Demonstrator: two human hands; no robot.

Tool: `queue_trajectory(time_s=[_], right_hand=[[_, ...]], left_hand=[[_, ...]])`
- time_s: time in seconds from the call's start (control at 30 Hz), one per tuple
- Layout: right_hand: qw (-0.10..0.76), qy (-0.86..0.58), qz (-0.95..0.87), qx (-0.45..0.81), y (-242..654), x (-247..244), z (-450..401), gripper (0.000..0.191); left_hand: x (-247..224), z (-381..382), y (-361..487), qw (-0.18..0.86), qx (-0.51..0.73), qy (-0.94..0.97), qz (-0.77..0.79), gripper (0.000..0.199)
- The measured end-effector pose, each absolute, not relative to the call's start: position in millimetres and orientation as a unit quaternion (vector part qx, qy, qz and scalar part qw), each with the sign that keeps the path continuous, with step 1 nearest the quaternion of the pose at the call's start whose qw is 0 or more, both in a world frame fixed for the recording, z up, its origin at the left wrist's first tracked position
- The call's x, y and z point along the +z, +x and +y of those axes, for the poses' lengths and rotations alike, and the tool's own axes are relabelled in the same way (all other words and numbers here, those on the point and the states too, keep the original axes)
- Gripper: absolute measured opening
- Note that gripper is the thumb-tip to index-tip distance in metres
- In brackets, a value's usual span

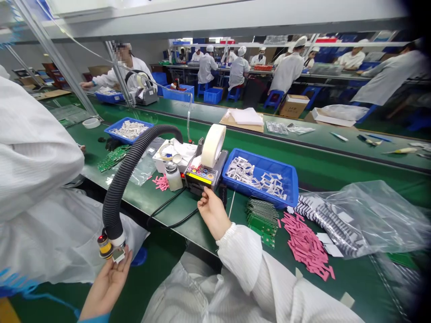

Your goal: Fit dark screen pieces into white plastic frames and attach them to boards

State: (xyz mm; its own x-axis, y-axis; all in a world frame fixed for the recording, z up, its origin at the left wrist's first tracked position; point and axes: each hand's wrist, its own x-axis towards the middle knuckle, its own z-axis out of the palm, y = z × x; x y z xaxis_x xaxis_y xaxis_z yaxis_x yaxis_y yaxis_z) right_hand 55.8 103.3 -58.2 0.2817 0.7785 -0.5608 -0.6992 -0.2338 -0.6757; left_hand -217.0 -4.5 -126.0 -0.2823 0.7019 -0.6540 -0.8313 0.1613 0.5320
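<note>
Your left hand [112, 273] clamps a small part [119, 255] in its fingertips, seemingly leaving its face exposed, as your right hand [215, 213] reaches the tape dispenser's [200, 178] front, its pinch unclear.

From your head, the camera faces forward and down across the green workbench [357, 278]. Your left hand [109, 278] and right hand [214, 213] show at close range; beyond your right fingers [203, 204] it looks over the tape dispenser [202, 179] towards distant workers [239, 69], and well above those fingers an overhead shelf [235, 18] crosses the view.
</note>
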Motion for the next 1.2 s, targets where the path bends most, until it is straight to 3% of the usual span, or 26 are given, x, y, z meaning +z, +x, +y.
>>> queue_trajectory(time_s=[0.2, 0.37, 0.47, 0.6, 0.73, 0.9, 1.03, 1.2], right_hand=[[0.559, -0.509, -0.214, 0.619, 55, -38, 89, 0.03], [0.377, -0.487, -0.462, 0.638, 84, -25, 19, 0.021], [0.289, -0.558, -0.557, 0.544, 111, -37, -17, 0.008], [0.209, -0.689, -0.608, 0.335, 134, -66, -34, 0.022], [0.135, -0.705, -0.664, 0.209, 138, -70, -32, 0.022], [0.14, -0.665, -0.726, 0.109, 139, -32, 1, 0.009], [0.207, -0.628, -0.749, 0.045, 133, -9, 48, 0.023], [0.265, -0.582, -0.769, -0.004, 124, -21, 77, 0.033]], left_hand=[[-121, 8, -211, 0.599, 0.668, -0.097, 0.431, 0.041], [-116, 14, -215, 0.592, 0.685, -0.081, 0.416, 0.041], [-113, 17, -215, 0.596, 0.677, -0.091, 0.423, 0.041], [-119, 16, -203, 0.614, 0.669, -0.103, 0.405, 0.044], [-134, -2, -180, 0.648, 0.653, -0.082, 0.384, 0.036], [-136, -29, -141, 0.739, 0.485, -0.026, 0.468, 0.024], [-126, -32, -119, 0.795, 0.41, -0.011, 0.448, 0.018], [-120, -24, -112, 0.807, 0.395, -0.011, 0.438, 0.017]])
